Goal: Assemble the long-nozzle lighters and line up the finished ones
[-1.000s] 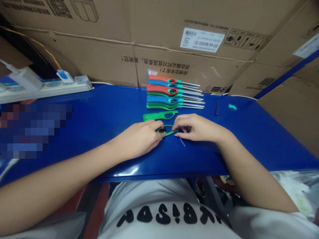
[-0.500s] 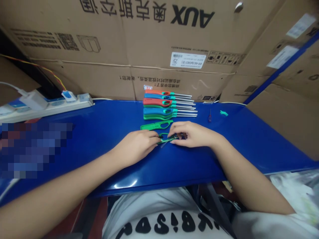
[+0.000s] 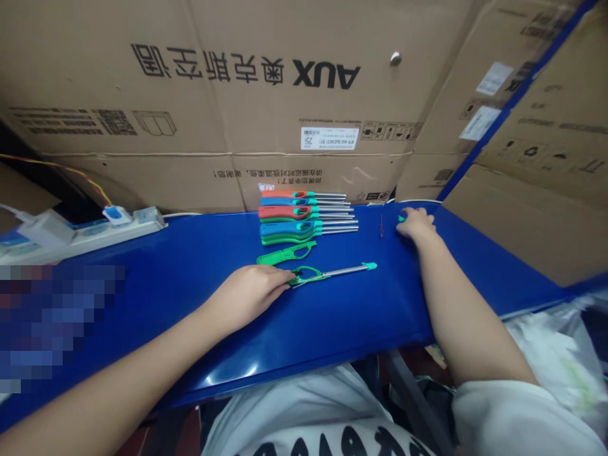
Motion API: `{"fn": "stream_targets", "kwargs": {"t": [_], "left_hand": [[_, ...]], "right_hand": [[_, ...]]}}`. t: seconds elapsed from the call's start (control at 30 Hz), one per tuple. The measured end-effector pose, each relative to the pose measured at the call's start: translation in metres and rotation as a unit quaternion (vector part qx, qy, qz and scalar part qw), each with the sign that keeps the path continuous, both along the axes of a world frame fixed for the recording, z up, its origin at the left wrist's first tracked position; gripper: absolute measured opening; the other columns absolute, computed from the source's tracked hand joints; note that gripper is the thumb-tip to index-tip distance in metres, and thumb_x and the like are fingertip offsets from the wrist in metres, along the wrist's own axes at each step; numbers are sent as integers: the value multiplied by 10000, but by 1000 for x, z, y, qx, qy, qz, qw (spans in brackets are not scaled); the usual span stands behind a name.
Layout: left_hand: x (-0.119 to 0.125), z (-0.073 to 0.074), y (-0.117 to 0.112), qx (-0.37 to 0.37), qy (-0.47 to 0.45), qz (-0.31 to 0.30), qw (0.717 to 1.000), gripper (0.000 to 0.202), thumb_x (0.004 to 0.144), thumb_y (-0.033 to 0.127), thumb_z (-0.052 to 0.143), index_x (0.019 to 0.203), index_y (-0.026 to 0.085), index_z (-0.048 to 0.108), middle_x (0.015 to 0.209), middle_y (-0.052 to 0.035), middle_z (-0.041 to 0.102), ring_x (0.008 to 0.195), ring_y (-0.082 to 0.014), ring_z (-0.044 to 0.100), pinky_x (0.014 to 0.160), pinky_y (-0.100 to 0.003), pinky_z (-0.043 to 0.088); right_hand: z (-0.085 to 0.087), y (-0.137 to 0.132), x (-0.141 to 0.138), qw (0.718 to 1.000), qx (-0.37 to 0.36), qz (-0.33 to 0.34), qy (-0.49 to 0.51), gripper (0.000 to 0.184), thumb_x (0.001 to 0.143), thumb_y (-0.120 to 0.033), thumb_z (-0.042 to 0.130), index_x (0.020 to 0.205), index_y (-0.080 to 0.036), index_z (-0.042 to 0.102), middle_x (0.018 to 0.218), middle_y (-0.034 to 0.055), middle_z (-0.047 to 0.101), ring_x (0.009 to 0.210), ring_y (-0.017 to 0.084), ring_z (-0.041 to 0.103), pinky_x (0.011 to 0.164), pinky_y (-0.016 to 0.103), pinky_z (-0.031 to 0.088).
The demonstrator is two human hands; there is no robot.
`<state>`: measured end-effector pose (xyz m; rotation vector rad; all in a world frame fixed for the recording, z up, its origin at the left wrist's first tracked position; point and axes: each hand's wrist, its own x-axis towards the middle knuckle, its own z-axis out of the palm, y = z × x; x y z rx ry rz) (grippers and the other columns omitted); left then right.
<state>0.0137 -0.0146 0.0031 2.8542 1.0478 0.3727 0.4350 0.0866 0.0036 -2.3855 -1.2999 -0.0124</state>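
Observation:
My left hand [image 3: 259, 285] is closed on the rear of an opened green stick lighter [image 3: 308, 276], low over the blue table. Its long metal tube [image 3: 346, 271] points right and ends in a teal tip [image 3: 370, 266]. A loose green handle half [image 3: 287, 253] lies just beyond that hand. Out to the right, my right hand [image 3: 418, 223] is at a small teal plastic piece [image 3: 402, 218], which shows between thumb and forefinger. Its fingers look apart; whether they touch the piece is unclear. A small screwdriver [image 3: 381, 227] lies left of it.
Several stick lighters [image 3: 287, 218] in orange, blue, red and green are stacked at the back against a cardboard wall [image 3: 190, 126]. A white power strip [image 3: 128, 227] with plugs and cables sits at the left. A plastic bag [image 3: 555, 354] is at the lower right.
My right hand has left the lighter and moved right to the teal piece, uncovering the metal tube. My left hand still holds the lighter. The camera view has shifted slightly.

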Motion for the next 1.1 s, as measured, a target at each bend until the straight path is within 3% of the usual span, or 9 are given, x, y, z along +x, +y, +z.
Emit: {"fn": "stream_targets", "kwargs": {"t": [0.13,0.27,0.5,0.63,0.77,0.83,0.9,0.97,1.1], "left_hand": [[-1,0,1,-14,-1,-2,1000,295,1032,260,532,1237,222,741,1209,-54,778,1066,-259,759,940,-375,605],[0,5,0,-15,27,7,999,311,1024,250,541,1269,221,731,1211,-71,776,1062,-279,760,905,-391,615],[3,16,-4,-22,69,12,997,342,1001,216,565,1312,220,708,1194,-78,782,1019,-276,772,852,-364,617],[0,16,-2,-15,45,6,999,325,989,230,575,1280,247,717,1210,-53,778,1019,-260,772,840,-343,615],[-3,15,0,4,10,-10,1000,359,975,301,599,1320,250,683,1320,-46,729,1111,-254,740,879,-333,607],[-4,14,0,14,-1,-17,1000,381,973,330,596,1339,246,667,1339,-50,716,1153,-252,720,922,-341,596],[-3,13,-1,23,-8,-22,999,381,986,343,570,1343,246,663,1339,-52,714,1176,-248,704,962,-351,582],[-1,11,-2,26,-10,-25,999,375,1002,348,538,1341,248,663,1337,-50,713,1183,-244,697,980,-357,575],[1,8,-1,26,-10,-14,1000,376,1023,375,502,1325,235,676,1325,-60,717,1170,-246,697,965,-362,581]], "right_hand": [[-8,4,8,999,-20,-39,27,427,751,-116,691,1168,-203,717,1307,184,607,1260,388,545,1022,562,470],[-7,5,7,998,-16,-44,48,329,760,-90,690,1076,-176,724,1257,168,609,1204,339,598,1008,482,489],[8,2,-5,992,59,-21,109,228,843,-159,626,1065,-127,664,1216,205,631,1114,301,635,973,439,490],[22,-1,-34,974,98,75,190,131,876,-235,583,941,-156,666,962,109,699,817,201,640,773,329,518],[31,-17,-80,936,90,188,283,201,891,-301,554,974,-168,680,857,54,680,576,118,498,518,247,405],[34,-28,-101,909,68,245,330,198,886,-302,570,996,-179,680,789,26,661,533,92,446,500,226,372],[35,-40,-119,854,18,328,403,199,874,-318,620,1010,-184,677,741,9,642,518,80,414,490,214,336],[32,-49,-132,821,-44,394,411,222,883,-374,647,990,-183,683,746,9,654,528,82,426,491,215,330],[15,-54,-150,800,-121,466,358,232,953,-374,572,1028,-173,660,661,-4,658,538,106,476,525,232,353]]}}
